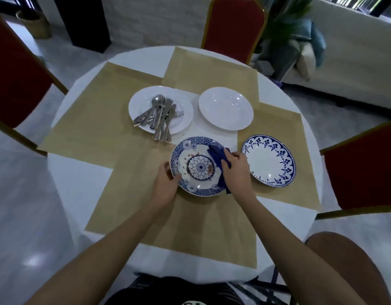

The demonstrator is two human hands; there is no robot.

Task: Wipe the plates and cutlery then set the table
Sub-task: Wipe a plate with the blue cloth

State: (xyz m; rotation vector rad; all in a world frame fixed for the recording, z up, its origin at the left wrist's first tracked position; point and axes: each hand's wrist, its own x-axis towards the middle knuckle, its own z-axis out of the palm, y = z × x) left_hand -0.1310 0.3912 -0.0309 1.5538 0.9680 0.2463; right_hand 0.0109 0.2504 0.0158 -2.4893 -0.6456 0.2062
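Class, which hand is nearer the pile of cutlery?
Left. The left hand grips the near plate's left rim, just on the near side of the cutlery. The right hand, holding the cloth, is farther off to the right.

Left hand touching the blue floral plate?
Touching. Head view: left hand grips the blue floral plate at its left rim, thumb on top.

Open surface (pixel 80 186) near the body and at left. Crowded beyond: cutlery pile (pixel 160 115), white plate (pixel 225 108), blue-edged plate (pixel 269 164).
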